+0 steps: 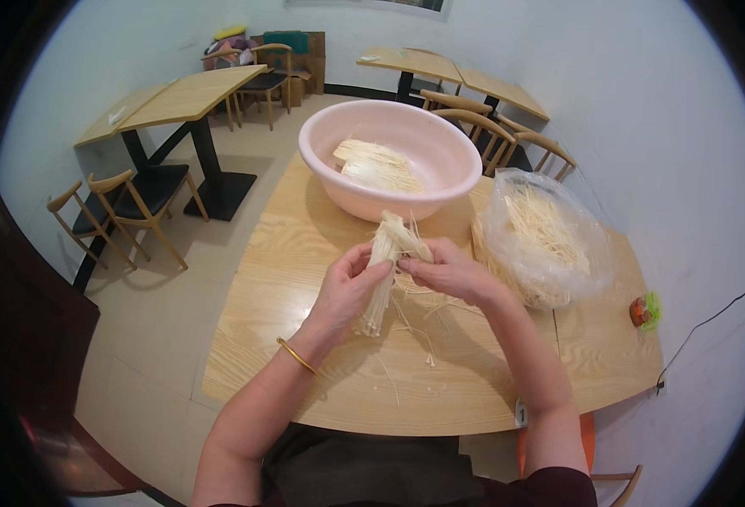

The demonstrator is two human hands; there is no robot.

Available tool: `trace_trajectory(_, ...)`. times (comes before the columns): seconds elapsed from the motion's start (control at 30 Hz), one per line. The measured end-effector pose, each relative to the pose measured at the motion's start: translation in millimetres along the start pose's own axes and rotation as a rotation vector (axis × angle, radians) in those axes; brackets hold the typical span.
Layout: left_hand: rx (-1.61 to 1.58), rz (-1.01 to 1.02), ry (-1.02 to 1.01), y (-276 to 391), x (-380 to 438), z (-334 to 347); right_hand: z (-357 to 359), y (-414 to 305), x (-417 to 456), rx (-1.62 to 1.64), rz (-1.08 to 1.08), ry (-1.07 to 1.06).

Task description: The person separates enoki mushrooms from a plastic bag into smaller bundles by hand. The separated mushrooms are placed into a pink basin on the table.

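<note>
A bunch of enoki mushrooms (pixel 382 279) is held above the wooden table, its small caps pointing down towards me. My left hand (pixel 353 279) grips the main bundle from the left side. Between the thumb and fingers of my right hand (pixel 442 267) is a clump that splays off the bunch near its root end. Just beyond both hands stands a large pink plastic basin (pixel 455 152). Flattened pieces of enoki (pixel 379 166) lie inside it. Loose strands (pixel 420 333) are scattered on the tabletop beneath my hands.
Right of the basin sits a clear plastic bag (pixel 505 190) with more enoki (pixel 547 228). A small jar with a green lid (pixel 646 312) stands near the table's right edge (pixel 607 355), by the wall. Other tables (pixel 189 95) and wooden chairs (pixel 138 203) stand farther off.
</note>
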State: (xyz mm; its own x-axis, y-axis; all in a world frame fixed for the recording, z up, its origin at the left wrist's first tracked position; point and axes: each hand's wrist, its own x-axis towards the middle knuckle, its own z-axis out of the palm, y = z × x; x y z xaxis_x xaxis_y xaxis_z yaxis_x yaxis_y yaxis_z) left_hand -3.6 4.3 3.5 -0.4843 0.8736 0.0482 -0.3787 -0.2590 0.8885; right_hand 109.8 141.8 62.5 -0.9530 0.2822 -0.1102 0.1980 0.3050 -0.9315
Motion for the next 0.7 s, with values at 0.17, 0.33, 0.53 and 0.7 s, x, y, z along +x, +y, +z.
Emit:
trace_trajectory(0.17,-0.014,-0.042,-0.026,0,-1,1,-33,-27,-14,0.077,0.0,0.044)
trace_trajectory(0.33,-0.089,-0.158,0.012,5,0,-1,-67,-52,-34,0.457,-0.203,0.111)
trace_trajectory(0.53,-0.196,-0.225,-0.025,5,1,-5,-35,-33,-32,0.366,-0.168,0.289)
trace_trajectory(0.7,-0.228,-0.217,0.038,11,-1,5,-17,-3,-12,0.364,-0.03,0.163)
